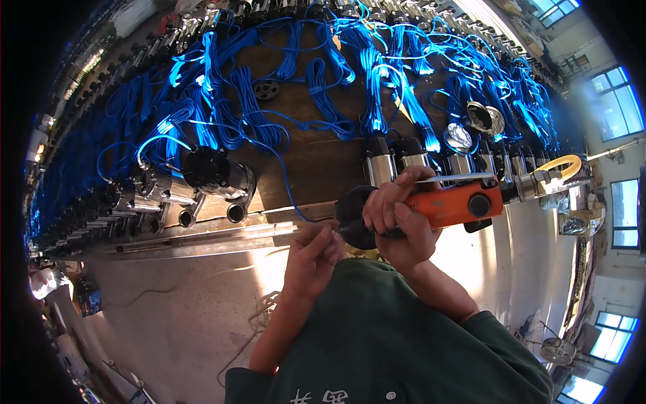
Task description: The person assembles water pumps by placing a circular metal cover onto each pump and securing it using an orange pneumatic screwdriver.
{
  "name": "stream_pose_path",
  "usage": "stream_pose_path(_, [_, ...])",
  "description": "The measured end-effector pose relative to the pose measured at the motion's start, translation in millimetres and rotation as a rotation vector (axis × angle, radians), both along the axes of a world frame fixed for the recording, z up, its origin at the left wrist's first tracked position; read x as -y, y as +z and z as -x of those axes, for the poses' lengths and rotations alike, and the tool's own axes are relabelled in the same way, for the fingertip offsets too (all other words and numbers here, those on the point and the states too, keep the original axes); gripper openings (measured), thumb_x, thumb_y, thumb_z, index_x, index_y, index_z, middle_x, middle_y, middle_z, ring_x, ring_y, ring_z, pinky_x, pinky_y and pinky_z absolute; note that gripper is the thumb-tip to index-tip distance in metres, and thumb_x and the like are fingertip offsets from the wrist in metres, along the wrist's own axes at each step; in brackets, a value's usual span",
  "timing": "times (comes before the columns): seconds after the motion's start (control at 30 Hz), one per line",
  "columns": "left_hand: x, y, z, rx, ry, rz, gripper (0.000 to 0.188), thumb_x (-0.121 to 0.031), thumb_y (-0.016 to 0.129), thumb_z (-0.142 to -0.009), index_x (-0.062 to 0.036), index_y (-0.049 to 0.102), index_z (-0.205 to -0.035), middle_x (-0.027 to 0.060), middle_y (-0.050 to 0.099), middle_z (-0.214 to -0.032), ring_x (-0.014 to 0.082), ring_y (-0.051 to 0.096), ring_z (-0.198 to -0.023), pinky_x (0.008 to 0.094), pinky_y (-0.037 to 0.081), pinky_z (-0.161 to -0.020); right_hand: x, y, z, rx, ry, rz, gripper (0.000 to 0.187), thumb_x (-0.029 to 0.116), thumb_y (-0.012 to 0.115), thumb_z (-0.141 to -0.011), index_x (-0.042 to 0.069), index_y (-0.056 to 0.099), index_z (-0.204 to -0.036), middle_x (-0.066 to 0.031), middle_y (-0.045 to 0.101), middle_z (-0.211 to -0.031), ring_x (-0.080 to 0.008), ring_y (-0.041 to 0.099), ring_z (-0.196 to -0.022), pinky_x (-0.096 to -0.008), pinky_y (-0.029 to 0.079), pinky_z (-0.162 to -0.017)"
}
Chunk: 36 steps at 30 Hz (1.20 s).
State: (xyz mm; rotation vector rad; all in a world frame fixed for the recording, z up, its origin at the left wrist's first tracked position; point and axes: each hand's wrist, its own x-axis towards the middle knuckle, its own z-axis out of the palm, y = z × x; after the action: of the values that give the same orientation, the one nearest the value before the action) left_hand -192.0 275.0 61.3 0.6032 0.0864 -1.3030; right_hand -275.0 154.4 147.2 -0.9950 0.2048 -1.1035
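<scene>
Device [452,204], orange and black, right fingers [383,205] clamped around it, left fingers [321,241] together beside its black end [351,207]

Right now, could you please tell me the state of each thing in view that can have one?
Orange device with round black knob: held sideways
Bare right hand: closed on that device
Bare left hand: fingertips pinched together, contents unclear
Thin blue cable: uncoiled, running to the left hand
Blue cable bundles: coiled, on the brown table
Yellow hose: bent in a curve
Black-capped steel cylinder: round port open
</scene>
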Motion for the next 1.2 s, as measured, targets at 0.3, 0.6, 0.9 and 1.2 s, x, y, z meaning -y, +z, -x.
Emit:
stream_pose_path(0.3, [-3.5, -2.2, 1.3, 0.154, -0.166, 0.021, 0.019, -0.015, 0.06, -0.094, 0.0016, 0.065, -0.102, 0.0004, 0.053, -0.07, 0.0069, 0.039, -0.056, 0.0225, 0.032, -0.05, -1.5, -6.1, 13.8, -0.019, 0.044, -0.021, 0.032, 0.009, 0.053, -0.08, 0.004, 0.043, -0.11, -0.0031, 0.046, -0.063, -0.0137, 0.047, -0.052, -0.0302, 0.042, -0.052])
stream_pose_path(0.6, [4.3, -14.2, 12.8, 1.424, -0.174, -0.055, 0.031, -0.008, 0.072, -0.077, -0.0041, 0.068, -0.107, 0.0091, 0.053, -0.069, 0.0191, 0.055, -0.058, 0.0307, 0.042, -0.052, -2.6, -53.5, 49.1, -0.281, 0.088, 0.222, 0.033, -0.003, 0.057, -0.077, 0.002, 0.04, -0.106, -0.0086, 0.055, -0.07, -0.0137, 0.055, -0.06, -0.0262, 0.048, -0.059])
stream_pose_path(0.9, [3.9, -40.2, 17.9, 1.573, 0.043, -0.081, 0.031, -0.009, 0.077, -0.071, -0.0078, 0.07, -0.101, 0.0082, 0.059, -0.074, 0.0264, 0.06, -0.063, 0.0356, 0.048, -0.055, -5.6, -55.9, 40.2, -0.445, 0.156, 0.476, 0.025, -0.003, 0.059, -0.073, 0.002, 0.049, -0.096, -0.0086, 0.058, -0.069, -0.0156, 0.059, -0.061, -0.0275, 0.05, -0.063])
stream_pose_path(1.2, [-0.7, -49.1, 25.4, 1.285, 0.09, -0.059, 0.02, -0.006, 0.068, -0.082, -0.0058, 0.067, -0.101, 0.0078, 0.06, -0.075, 0.0234, 0.061, -0.068, 0.0325, 0.048, -0.06, -11.4, -62.2, 40.1, -0.469, 0.092, 0.444, 0.029, -0.005, 0.057, -0.07, -0.001, 0.053, -0.098, -0.0054, 0.059, -0.071, -0.0139, 0.059, -0.061, -0.0242, 0.047, -0.06])
